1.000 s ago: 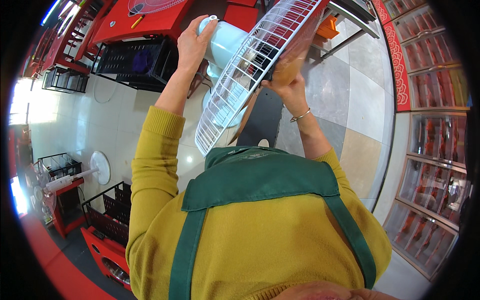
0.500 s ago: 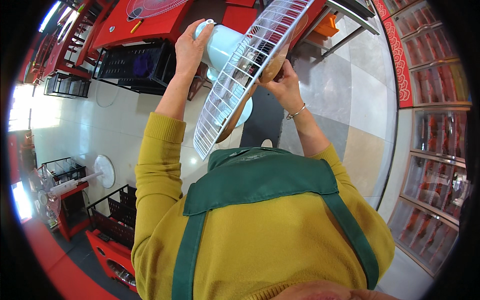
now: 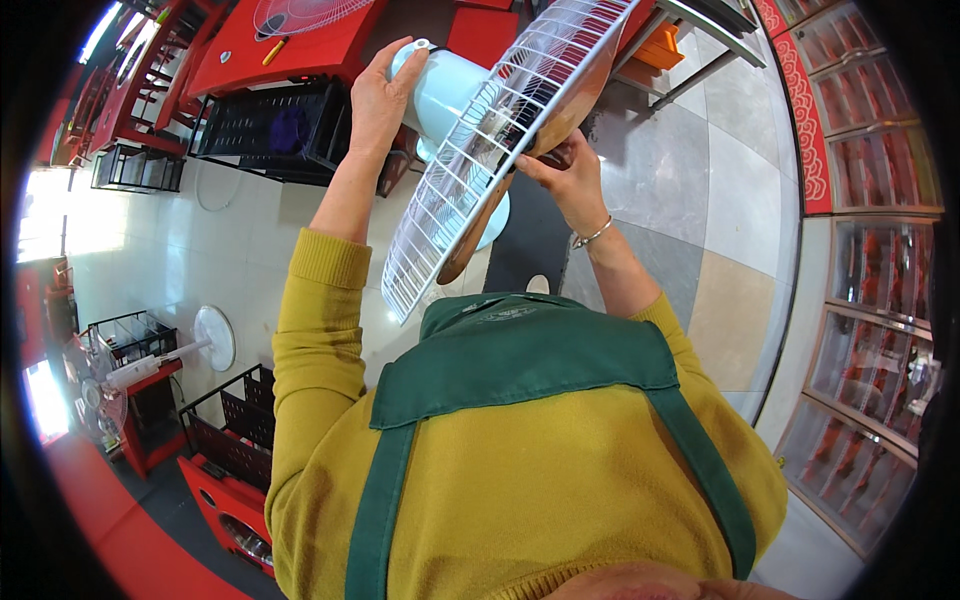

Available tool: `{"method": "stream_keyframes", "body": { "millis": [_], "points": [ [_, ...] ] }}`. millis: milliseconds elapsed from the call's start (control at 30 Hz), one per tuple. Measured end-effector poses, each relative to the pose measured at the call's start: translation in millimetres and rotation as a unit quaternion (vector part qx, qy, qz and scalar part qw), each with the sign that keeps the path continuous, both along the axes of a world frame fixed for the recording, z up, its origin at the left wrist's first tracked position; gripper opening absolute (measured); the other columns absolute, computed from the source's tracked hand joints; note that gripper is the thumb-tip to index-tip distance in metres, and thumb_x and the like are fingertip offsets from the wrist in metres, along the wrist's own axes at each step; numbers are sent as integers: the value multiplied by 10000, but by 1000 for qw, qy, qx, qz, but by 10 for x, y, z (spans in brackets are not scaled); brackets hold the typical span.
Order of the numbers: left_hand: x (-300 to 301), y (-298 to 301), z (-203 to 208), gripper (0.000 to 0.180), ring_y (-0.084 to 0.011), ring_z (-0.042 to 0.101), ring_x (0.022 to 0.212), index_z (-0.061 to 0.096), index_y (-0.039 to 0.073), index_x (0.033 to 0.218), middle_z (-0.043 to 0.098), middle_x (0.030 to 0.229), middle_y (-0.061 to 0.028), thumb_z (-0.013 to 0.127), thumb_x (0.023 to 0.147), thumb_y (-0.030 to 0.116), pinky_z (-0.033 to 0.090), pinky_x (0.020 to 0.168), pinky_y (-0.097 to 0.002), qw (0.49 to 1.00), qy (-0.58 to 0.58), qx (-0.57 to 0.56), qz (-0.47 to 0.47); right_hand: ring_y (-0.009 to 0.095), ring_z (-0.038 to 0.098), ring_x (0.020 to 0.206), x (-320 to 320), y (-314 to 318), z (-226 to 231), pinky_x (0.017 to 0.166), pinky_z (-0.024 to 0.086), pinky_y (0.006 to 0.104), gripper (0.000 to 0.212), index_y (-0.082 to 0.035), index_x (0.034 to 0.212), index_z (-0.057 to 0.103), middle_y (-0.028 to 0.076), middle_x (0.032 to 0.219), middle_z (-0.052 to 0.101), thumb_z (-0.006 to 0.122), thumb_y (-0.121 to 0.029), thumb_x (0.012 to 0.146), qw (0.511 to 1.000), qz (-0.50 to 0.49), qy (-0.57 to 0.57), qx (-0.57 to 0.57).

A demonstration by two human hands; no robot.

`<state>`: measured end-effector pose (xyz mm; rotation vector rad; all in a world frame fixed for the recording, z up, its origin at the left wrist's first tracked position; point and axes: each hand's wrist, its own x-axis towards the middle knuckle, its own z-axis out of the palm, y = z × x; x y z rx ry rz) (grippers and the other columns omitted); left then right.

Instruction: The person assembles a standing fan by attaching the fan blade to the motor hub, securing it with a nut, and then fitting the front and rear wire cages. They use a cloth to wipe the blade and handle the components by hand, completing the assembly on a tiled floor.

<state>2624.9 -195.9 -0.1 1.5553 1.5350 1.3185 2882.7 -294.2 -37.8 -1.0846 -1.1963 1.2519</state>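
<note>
Floor: glossy pale tiles (image 3: 240,250) to the left of the pale-blue fan (image 3: 440,95) I hold, grey and tan tiles (image 3: 740,190) to its right, and a dark strip (image 3: 530,240) beside its round base.
Red table: the table (image 3: 335,55) stands beyond the fan, to its left; a wire guard (image 3: 305,12) and a yellow-handled tool (image 3: 277,49) lie on it.
Right side: well right of the fan I see a red panel with pale scrollwork (image 3: 803,120).
White stand fan: it (image 3: 128,373) is well left of my fan.
Black basket: perforated, left of my fan, below the table's edge; this basket (image 3: 240,130) holds a purple bundle (image 3: 289,128).
Orange bin: the bin (image 3: 660,48) sits right of and beyond my fan; its contents are hidden.
Cabinets: clear-fronted cabinets (image 3: 880,260), far right of my fan, hold red things, too blurred to name.
Pale-blue fan: before me, its white guard tilted, an amber blade (image 3: 470,245) along its front.
Left hand: my left hand (image 3: 378,105) has its fingers wrapped around the fan's motor housing.
Right hand: my right hand (image 3: 575,180) has bent fingers at the guard's front edge; I cannot tell whether they grip anything.
</note>
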Motion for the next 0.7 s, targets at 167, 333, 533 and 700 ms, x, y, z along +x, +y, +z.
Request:
{"method": "stream_keyframes", "body": {
  "millis": [167, 333, 533, 700],
  "points": [
    [9, -48, 53, 546, -226, 681, 1045, 667, 81, 1294, 721, 1139, -150, 705, 914, 472, 507, 931, -324, 1000, -7, 3, -15, 156, 663, 1025, -4, -5, -15, 916, 568, 300, 708, 55, 1340, 489, 116, 1154, 657, 881, -116, 776, 999, -9, 22, -28],
    [28, -51, 93, 542, -224, 676, 1063, 666, 82, 1297, 719, 1154, -135, 704, 918, 468, 501, 944, -323, 1000, 7, -3, -8, 175, 667, 1043, -45, -38, -21, 940, 563, 311, 742, 56, 1354, 476, 128, 1172, 655, 888, -106, 759, 1000, -17, 11, 18],
    [35, -16, 81, 544, -237, 691, 1034, 667, 78, 1290, 728, 1119, -150, 690, 923, 478, 512, 930, -332, 999, 34, 11, -6, 194, 670, 1053, -61, -56, -46, 959, 557, 326, 766, 60, 1356, 468, 144, 1194, 646, 892, -82, 734, 999, -30, -26, 10],
    [51, 19, 65, 555, -243, 698, 1022, 670, 82, 1287, 731, 1104, -157, 689, 919, 498, 520, 915, -336, 1000, 27, -1, -11, 183, 675, 1037, -48, -62, -59, 940, 557, 309, 729, 63, 1350, 472, 137, 1167, 671, 880, -101, 768, 999, -31, -7, 2]
  ]
}}
